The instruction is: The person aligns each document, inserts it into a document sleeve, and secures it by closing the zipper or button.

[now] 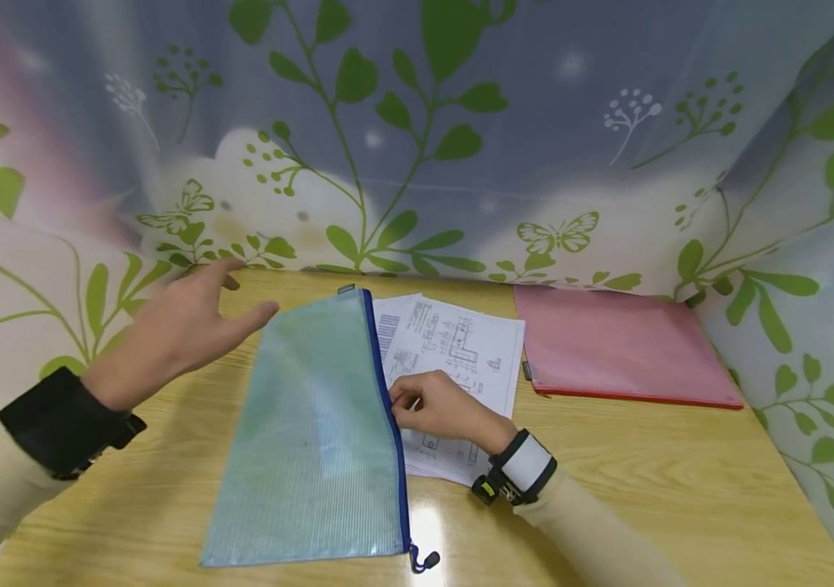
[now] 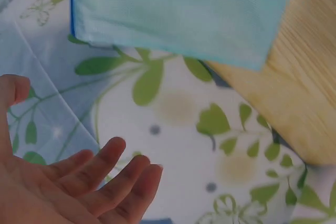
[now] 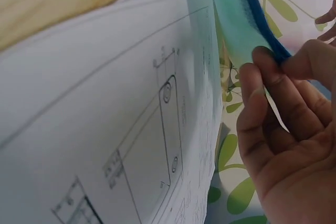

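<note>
A translucent teal zip pouch with a blue zipper edge lies on the table, its zip pull at the near right corner. My right hand pinches that blue edge between thumb and fingers, and the right wrist view shows the edge raised in the right fingers. Printed drawing sheets lie under the right hand. Their left part is covered by the pouch; whether inside or beneath it, I cannot tell. My left hand hovers left of the pouch, fingers spread and holding nothing.
A pink zip pouch with a red zipper lies at the back right of the wooden table. A leaf-patterned cloth hangs along the back and sides, close to the table's far edge.
</note>
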{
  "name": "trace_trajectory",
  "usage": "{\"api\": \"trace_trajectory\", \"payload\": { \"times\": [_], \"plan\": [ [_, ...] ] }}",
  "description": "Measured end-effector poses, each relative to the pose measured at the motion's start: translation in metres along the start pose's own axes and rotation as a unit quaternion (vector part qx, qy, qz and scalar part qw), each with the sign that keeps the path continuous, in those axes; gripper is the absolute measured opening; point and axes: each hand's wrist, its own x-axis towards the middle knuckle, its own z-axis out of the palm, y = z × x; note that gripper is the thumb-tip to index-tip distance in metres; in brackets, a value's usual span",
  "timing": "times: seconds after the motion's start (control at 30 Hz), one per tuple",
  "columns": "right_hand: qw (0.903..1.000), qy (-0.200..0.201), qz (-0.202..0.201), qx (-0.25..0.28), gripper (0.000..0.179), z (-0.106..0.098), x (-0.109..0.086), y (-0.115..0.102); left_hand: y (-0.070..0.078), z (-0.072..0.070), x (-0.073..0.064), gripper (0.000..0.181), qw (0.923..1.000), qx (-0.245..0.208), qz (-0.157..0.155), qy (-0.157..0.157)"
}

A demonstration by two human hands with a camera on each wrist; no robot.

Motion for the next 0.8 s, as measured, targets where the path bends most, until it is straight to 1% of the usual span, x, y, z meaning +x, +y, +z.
{"api": "trace_trajectory", "payload": {
  "times": [0.1,0.2,0.3,0.4,0.5,0.6,0.7,0.8],
  "plan": [
    [0.9999,0.01,0.005,0.011,0.013,0.004,-0.002,-0.001,0.01,0.011,-0.004,0.083,0.9998,-0.008,0.004,-0.016],
    [0.9996,0.016,0.008,0.021,0.012,0.008,-0.002,-0.002,0.02,0.025,-0.009,0.075,0.9992,-0.013,0.019,-0.034],
    [0.9995,0.02,0.008,0.024,0.01,0.01,-0.002,-0.004,0.03,0.041,-0.012,0.065,0.9976,-0.029,0.034,-0.053],
    [0.9993,0.026,0.007,0.024,0.009,0.008,-0.001,-0.01,0.041,0.057,-0.013,0.055,0.996,-0.046,0.052,-0.057],
    [0.9992,0.027,0.001,0.03,0.009,0.004,-0.002,-0.023,0.05,0.072,-0.014,0.049,0.9938,-0.059,0.073,-0.059],
    [0.9988,0.019,-0.01,0.044,0.009,0.0,-0.003,-0.036,0.055,0.083,-0.015,0.043,0.9921,-0.068,0.089,-0.057],
    [0.9987,0.01,-0.017,0.046,0.01,-0.002,-0.002,-0.046,0.058,0.092,-0.016,0.04,0.991,-0.076,0.093,-0.058],
    [0.9989,0.011,-0.026,0.036,0.01,-0.002,-0.002,-0.051,0.061,0.098,-0.017,0.038,0.9907,-0.08,0.093,-0.058]
  ]
}}
